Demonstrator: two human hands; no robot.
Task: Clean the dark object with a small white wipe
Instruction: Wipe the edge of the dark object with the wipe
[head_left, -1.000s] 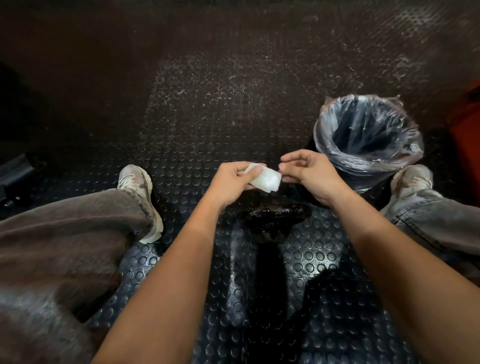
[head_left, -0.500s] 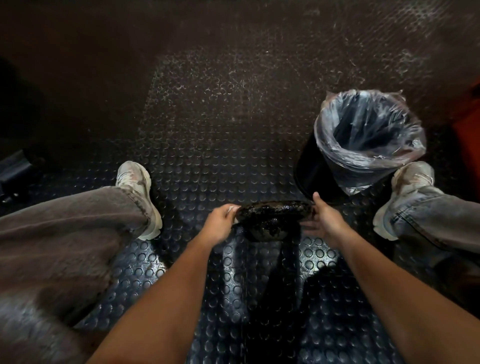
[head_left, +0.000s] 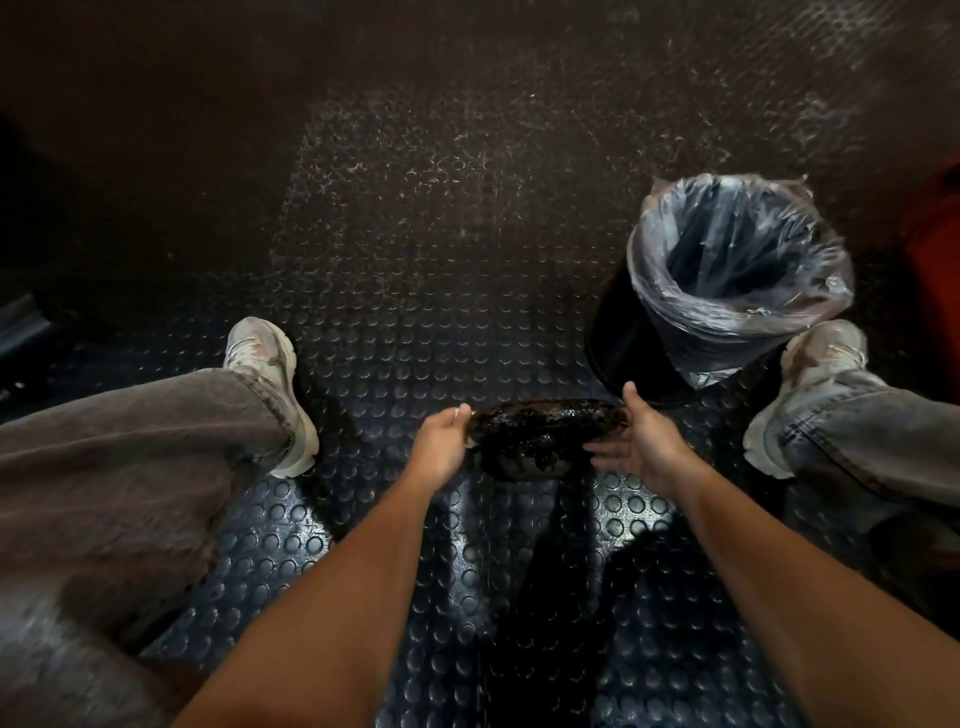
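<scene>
**Listener:** Where is the thing you are cleaning, and where are your hands?

**Me:** I am sitting with my legs spread on a studded rubber floor. The dark object, round, bowl-like and crusted with glossy black grime, is sitting on the floor between my feet, directly ahead. My left hand is touching its left edge with curled fingers. A sliver of the white wipe is peeking out between that hand and the rim, so I am judging that I am pinching the wipe there, though most of it is hidden. My right hand is lying against the right edge, fingers straight and relaxed, thumb raised, gripping nothing.

**Listener:** How are you going about this step well?

**Me:** I am using 2 hands for 2 jobs. The right one is bracing the object so it is not sliding on the rubber. The left one is meant to be pressing the wipe flat and working round the rim in short strokes. The grime looks thick and sticky, so I am expecting 1 small wipe to foul quickly, and folding to a fresh face matters.

**Listener:** Is anything nearby useful?

**Me:** A bin with a clear plastic liner is standing just beyond the object, near my right shoe, for the spent wipe.
</scene>
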